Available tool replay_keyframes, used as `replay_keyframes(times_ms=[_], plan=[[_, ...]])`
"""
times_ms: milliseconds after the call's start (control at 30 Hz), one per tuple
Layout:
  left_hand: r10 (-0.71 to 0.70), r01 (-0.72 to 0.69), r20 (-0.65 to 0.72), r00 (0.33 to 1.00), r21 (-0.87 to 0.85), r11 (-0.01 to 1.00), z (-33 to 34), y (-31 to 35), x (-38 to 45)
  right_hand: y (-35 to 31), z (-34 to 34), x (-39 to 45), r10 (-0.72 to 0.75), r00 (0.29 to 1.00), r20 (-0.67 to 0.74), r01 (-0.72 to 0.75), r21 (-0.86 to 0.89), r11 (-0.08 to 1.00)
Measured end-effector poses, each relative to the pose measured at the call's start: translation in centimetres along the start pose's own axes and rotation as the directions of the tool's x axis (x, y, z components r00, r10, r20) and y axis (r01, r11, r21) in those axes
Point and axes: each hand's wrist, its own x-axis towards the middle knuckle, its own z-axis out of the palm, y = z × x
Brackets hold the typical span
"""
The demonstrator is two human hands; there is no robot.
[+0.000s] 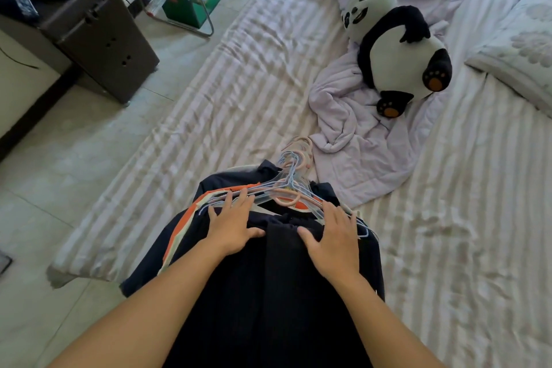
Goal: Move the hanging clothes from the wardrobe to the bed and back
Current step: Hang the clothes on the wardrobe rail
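Forearms reach out from the bottom of the view, and both hands lie palm down on a pile of dark clothes [268,278] spread over the near edge of the bed [448,248]. The left hand [231,225] has its fingers straight and spread, fingertips touching the bundle of hangers [286,188] at its left shoulder end; it holds nothing. The right hand [331,243] is likewise flat and splayed, resting on the cloth with its fingers at the hangers' right arm, and grips nothing either. The pile runs lengthwise straight away from the hands: its hems hang off the mattress below the wrists, a navy garment with an orange stripe [179,233] shows just left of the left hand, and the hanger hooks [298,148] stick out just beyond the fingertips, pointing up the bed. So the hooks, the likely place to grasp for the trip back to the wardrobe, lie ahead of both hands and about midway between them, with neither hand clearly closer. Just beyond and to the right of the hooks lies a crumpled lilac blanket [352,134], and farther off on it a plush panda [397,48]. Well to the left of the left hand, on the tiled floor, stands a brown case [104,42].
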Motion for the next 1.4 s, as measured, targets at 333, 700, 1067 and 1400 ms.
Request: replay_keyframes(times_ms=[333, 700, 1067, 1400], plan=[[-0.024, 0.013, -0.123, 0.992, -0.086, 0.996, 0.4, 0.4, -0.8, 0.9, 1.4, -0.9, 0.129, 0.981, 0.146, -0.104, -0.164, 0.981], [0.089, -0.150, -0.272, 0.958, -0.210, 0.966, -6.3, 1.7, -8.6, -5.0, -4.9, -3.7, -0.005, 0.991, 0.137, -0.009, 0.105, 0.994], [0.131, -0.168, -0.312, 0.941, -0.093, 0.981, -16.6, -0.9, -24.5, -17.1, -16.2, -14.7, -0.234, 0.972, 0.000, 0.228, 0.232, 0.946], [0.121, -0.138, -0.391, 0.912, -0.015, 0.990, -21.3, -4.4, -39.9, -25.4, -21.9, -26.0, -0.399, 0.915, 0.051, 0.397, 0.052, 0.916]])
